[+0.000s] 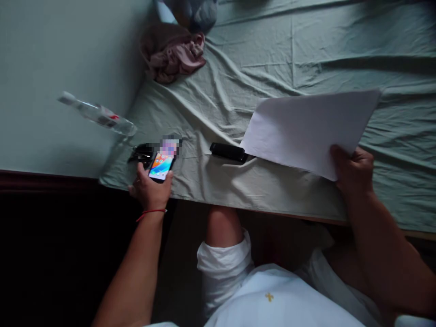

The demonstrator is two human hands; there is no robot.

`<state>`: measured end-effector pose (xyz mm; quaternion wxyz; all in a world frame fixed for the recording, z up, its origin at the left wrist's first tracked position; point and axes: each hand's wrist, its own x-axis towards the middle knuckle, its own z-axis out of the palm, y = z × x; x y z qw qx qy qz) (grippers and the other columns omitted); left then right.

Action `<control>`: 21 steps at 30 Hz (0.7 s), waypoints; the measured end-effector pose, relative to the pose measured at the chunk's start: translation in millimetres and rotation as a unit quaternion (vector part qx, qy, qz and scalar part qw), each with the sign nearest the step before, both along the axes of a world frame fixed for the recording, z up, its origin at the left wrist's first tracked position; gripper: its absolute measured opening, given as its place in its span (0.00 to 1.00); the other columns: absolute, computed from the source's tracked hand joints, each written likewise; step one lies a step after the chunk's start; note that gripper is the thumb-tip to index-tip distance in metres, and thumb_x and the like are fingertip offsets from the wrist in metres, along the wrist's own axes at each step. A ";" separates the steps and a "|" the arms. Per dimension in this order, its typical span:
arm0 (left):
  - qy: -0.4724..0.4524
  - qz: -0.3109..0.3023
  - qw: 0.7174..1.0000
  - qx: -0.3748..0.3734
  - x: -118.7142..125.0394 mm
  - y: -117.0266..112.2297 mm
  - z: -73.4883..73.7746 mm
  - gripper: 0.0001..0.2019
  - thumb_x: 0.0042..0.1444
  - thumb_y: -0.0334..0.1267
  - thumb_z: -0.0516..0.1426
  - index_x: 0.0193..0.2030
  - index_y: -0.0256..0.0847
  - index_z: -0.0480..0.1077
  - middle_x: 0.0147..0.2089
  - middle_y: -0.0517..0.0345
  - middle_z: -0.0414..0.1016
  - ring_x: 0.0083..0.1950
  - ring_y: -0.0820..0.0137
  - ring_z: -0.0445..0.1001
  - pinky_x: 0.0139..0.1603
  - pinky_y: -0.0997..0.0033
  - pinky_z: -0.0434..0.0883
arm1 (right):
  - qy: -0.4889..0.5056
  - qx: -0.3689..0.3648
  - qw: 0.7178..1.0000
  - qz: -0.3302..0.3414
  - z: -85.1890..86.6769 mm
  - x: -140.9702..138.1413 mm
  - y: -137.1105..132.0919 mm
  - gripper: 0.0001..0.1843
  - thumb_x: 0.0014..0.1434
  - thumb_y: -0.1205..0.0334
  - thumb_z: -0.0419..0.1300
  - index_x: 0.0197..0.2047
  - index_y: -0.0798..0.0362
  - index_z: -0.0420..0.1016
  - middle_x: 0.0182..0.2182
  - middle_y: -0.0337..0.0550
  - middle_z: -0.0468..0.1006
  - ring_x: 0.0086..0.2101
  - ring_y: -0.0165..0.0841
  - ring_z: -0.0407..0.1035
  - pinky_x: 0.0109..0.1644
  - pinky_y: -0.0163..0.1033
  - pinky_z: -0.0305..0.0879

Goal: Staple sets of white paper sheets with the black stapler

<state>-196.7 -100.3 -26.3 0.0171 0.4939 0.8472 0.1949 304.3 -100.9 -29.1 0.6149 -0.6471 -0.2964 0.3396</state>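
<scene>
At the near left edge of the cloth-covered surface, my left hand grips a smartphone by its lower end. The phone's screen is lit, and its upper part is pixelated. Just beyond that hand lies a dark, shiny object whose kind I cannot make out. My right hand pinches the lower right corner of a sheet of white paper, which is tilted up on the right. Beside the paper's left corner rests a black oblong object, its kind unclear, with a pale strip along its near side.
A clear plastic bottle with a white cap is at the left, by the pale wall. Crumpled pink cloth lies at the back, before a dark bundle. A wrinkled green sheet covers the surface.
</scene>
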 end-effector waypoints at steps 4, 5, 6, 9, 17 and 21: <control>0.005 -0.018 0.998 0.066 10.6 5.8 7.4 0.45 0.57 0.47 0.66 0.76 0.31 0.53 0.76 0.31 0.59 0.79 0.33 0.51 0.76 0.27 0.48 | 0.017 -0.015 1.000 -0.010 2.8 6.0 -2.9 0.22 0.37 0.51 0.75 0.32 0.57 0.77 0.26 0.38 0.74 0.24 0.24 0.63 0.28 0.32 0.60; 0.006 -0.045 0.994 0.100 21.8 7.4 10.2 0.43 0.57 0.46 0.65 0.75 0.34 0.55 0.76 0.32 0.58 0.79 0.37 0.52 0.78 0.33 0.50 | 0.020 -0.023 0.999 -0.011 4.5 9.5 -4.3 0.23 0.36 0.51 0.76 0.32 0.57 0.78 0.26 0.39 0.75 0.24 0.24 0.63 0.27 0.32 0.60; -0.002 -0.091 0.988 0.126 36.1 9.9 13.8 0.40 0.58 0.45 0.64 0.73 0.34 0.57 0.75 0.32 0.60 0.78 0.42 0.55 0.78 0.37 0.53 | 0.022 -0.033 0.999 -0.013 6.8 13.7 -5.9 0.23 0.35 0.52 0.77 0.31 0.57 0.78 0.26 0.39 0.75 0.23 0.24 0.63 0.26 0.32 0.60; -0.058 -0.270 0.951 0.139 90.5 25.7 30.0 0.33 0.61 0.48 0.63 0.69 0.37 0.63 0.71 0.39 0.67 0.75 0.51 0.62 0.78 0.45 0.58 | 0.026 -0.063 0.997 -0.026 16.1 28.2 -10.8 0.26 0.29 0.52 0.79 0.30 0.57 0.78 0.26 0.41 0.76 0.21 0.25 0.63 0.22 0.32 0.58; -0.315 -0.375 0.851 0.189 206.8 100.7 56.6 0.11 0.70 0.45 0.57 0.48 0.42 0.76 0.47 0.54 0.80 0.55 0.63 0.81 0.56 0.58 0.78 | 0.026 -0.084 0.994 -0.060 30.1 42.5 -16.0 0.31 0.16 0.52 0.83 0.26 0.55 0.79 0.28 0.43 0.78 0.22 0.28 0.66 0.20 0.34 0.62; -0.366 -0.383 0.821 0.213 225.3 105.5 35.9 0.11 0.68 0.46 0.60 0.51 0.43 0.75 0.51 0.52 0.79 0.56 0.64 0.80 0.49 0.65 0.79 | -0.007 -0.002 0.995 -0.100 22.3 45.3 -14.7 0.28 0.23 0.52 0.82 0.28 0.53 0.80 0.33 0.43 0.79 0.28 0.30 0.69 0.26 0.37 0.68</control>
